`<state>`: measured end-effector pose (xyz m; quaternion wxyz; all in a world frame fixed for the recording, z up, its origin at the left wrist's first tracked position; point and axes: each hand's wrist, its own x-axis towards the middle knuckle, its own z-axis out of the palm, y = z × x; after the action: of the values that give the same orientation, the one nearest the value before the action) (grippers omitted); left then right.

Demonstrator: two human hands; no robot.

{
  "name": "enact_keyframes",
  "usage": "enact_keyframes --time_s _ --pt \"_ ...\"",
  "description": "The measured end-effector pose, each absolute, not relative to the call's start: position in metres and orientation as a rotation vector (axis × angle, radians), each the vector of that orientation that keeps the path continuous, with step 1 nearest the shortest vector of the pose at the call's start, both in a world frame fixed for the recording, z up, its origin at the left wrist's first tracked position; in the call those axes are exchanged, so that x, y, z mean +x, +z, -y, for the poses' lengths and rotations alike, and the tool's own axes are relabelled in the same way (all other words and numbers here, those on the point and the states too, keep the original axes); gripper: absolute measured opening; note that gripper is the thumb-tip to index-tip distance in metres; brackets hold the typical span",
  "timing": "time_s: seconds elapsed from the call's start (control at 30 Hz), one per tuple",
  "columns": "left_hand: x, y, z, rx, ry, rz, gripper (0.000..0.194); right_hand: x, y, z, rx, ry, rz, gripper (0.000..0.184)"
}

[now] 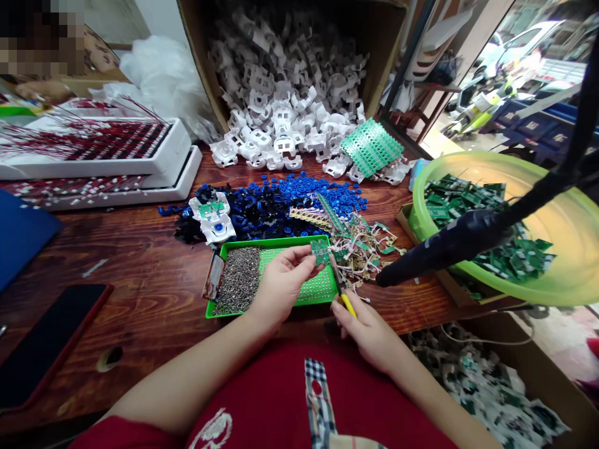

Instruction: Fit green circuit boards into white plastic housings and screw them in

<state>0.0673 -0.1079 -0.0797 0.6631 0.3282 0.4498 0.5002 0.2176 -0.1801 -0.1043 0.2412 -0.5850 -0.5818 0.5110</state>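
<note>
My left hand (286, 277) pinches a small green circuit board (321, 251) by its edge, above the green tray. My right hand (358, 318) is closed around a yellow-handled cutting tool (347, 304), probably pliers or cutters. Its dark metal jaws reach up to the right edge of the board. Under my hands lies a bright green tray (269, 243) with a heap of small metal screws (238, 280) in its left part. Just right of the board is a tangle of wired small boards (367, 249).
Blue rings (322, 193) and black parts lie behind the tray, beside a white housing (218, 227). A carton (199, 62) spills white housings. A yellow-green basin (575, 249) holds boards at right; a black rod (430, 249) slants across. A phone (51, 340) lies left.
</note>
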Motion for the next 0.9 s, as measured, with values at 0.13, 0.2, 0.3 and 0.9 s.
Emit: enact_keyframes --time_s 0.13,0.2,0.3,0.9 --pt "0.0673 -0.08 0.1085 0.76 1.127 -1.019 0.023 0.2178 -0.1011 0.181 -1.633 1.381 1.633 0.039" --pt "0.0676 -0.0795 0.1094 0.777 1.129 -1.021 0.022 0.2179 -0.1007 0.1814 -1.645 1.373 1.646 0.038" --pt "0.0683 -0.0783 0.1108 0.815 1.13 -1.031 0.019 0.2182 -0.1009 0.1808 -1.692 1.333 1.675 0.038" --pt "0.0709 -0.0766 0.1073 1.013 1.186 -1.116 0.016 0.2149 -0.1098 0.1739 -1.654 1.164 1.412 0.024"
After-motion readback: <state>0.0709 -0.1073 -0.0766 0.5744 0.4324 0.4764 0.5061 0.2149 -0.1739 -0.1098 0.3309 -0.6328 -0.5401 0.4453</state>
